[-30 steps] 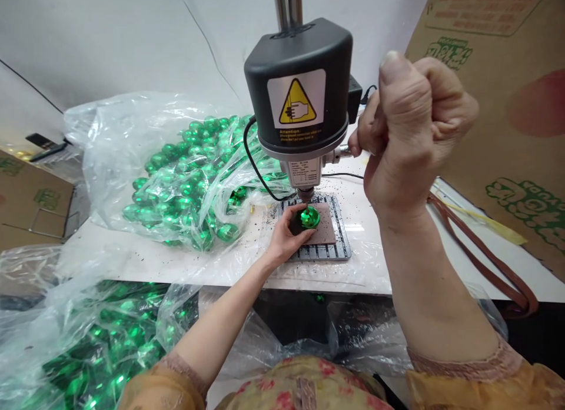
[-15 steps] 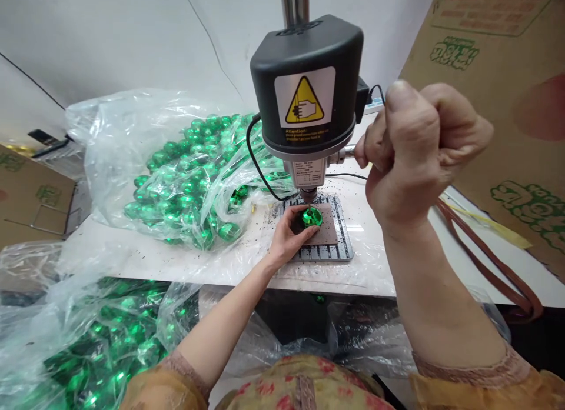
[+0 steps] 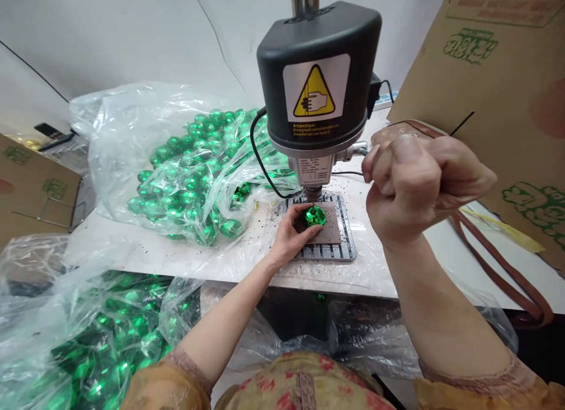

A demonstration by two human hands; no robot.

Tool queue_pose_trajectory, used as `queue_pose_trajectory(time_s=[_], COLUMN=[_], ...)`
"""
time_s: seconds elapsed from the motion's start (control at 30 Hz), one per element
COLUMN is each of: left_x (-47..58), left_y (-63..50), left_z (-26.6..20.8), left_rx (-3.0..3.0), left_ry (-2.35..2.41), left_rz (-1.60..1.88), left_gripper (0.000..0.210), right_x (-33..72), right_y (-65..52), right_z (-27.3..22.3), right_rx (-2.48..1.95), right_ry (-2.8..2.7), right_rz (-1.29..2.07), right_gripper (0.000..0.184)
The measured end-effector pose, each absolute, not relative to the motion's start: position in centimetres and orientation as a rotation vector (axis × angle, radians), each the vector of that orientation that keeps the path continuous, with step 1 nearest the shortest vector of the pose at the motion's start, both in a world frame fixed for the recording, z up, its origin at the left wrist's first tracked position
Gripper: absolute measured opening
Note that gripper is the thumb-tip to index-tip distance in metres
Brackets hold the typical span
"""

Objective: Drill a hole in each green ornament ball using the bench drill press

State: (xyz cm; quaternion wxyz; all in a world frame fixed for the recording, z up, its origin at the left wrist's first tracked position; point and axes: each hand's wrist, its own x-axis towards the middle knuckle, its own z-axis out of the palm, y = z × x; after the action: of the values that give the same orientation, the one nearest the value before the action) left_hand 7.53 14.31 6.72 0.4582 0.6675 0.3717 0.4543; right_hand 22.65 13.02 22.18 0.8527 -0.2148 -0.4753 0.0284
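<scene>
While a printed cardboard box (image 3: 33,183) stands at the left edge, a clear plastic bag (image 3: 30,330) heaped with shiny green balls (image 3: 117,345) fills the near left, lower than the tabletop. Farther back on the table's left side, a second clear bag (image 3: 108,145) slumps around more green balls (image 3: 170,207). Right of it, the left hand (image 3: 290,235) pinches one green ball (image 3: 316,216) between thumb and fingers on a brown pad (image 3: 334,230), laid over a slotted metal base (image 3: 348,248). Directly above is a black drill press (image 3: 318,75); whether its bit has entered the ball is too small to tell. To its right, the right hand (image 3: 428,180) curls into a fist around a metal lever (image 3: 353,151), whose end is hidden. Beyond lie a brown strap (image 3: 498,269) and a large cardboard box (image 3: 516,110). Dark shavings dot the white table (image 3: 375,280) around the base, and a pale wall (image 3: 141,33) rises behind.
</scene>
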Motion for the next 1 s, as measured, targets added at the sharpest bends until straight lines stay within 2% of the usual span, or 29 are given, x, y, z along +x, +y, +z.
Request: queue_pose_trajectory(time_s=[1.0], left_x=[7.6], left_y=[14.1], left_z=[6.9], left_rx=[1.593], left_ry=[0.930], left_rz=[1.142], left_gripper=[0.054], right_x=[23.7], right_y=[13.3], right_z=[19.1], right_rx=[-0.247], right_ry=[-1.197], right_rz=[-0.092], right_gripper=[0.047])
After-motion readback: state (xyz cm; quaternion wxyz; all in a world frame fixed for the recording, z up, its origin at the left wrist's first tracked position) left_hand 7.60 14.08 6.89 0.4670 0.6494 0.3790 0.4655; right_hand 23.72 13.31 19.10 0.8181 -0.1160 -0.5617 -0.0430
